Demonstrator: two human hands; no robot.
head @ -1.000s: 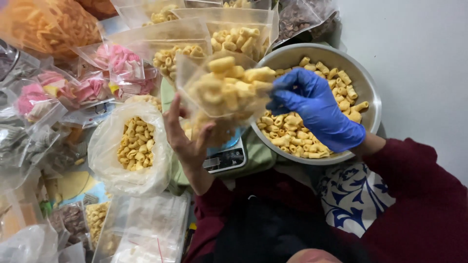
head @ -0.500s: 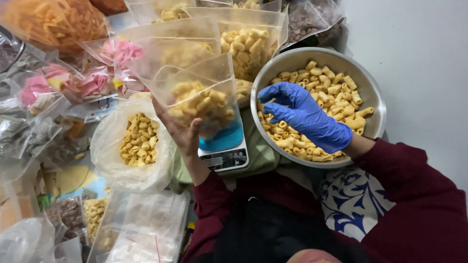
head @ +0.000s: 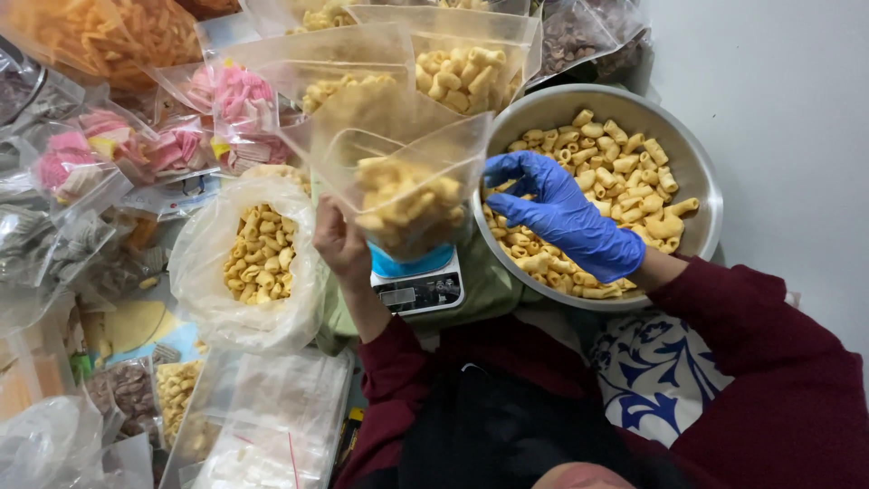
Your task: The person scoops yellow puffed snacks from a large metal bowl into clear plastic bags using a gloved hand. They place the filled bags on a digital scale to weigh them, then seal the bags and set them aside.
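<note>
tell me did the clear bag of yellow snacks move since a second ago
Yes. The clear bag in the left hand came down from in front of the steel bowl rim onto the small scale.

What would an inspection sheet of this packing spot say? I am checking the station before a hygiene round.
Surface: almost fully covered with bags; bare white floor at the right.
Job's things: clear bag part-filled with yellow snack pieces, sitting on a small scale; metal bowl holding more pieces.
Clutter: open bag of yellow pieces, pink snack bags, orange snack bag, empty clear bags.
Grips: left hand bare, holding the clear bag's side; right hand in a blue glove, pinching pieces in the bowl.
Cables: nothing seen.
Surroundings: blue-and-white patterned cloth under the right arm.
</note>
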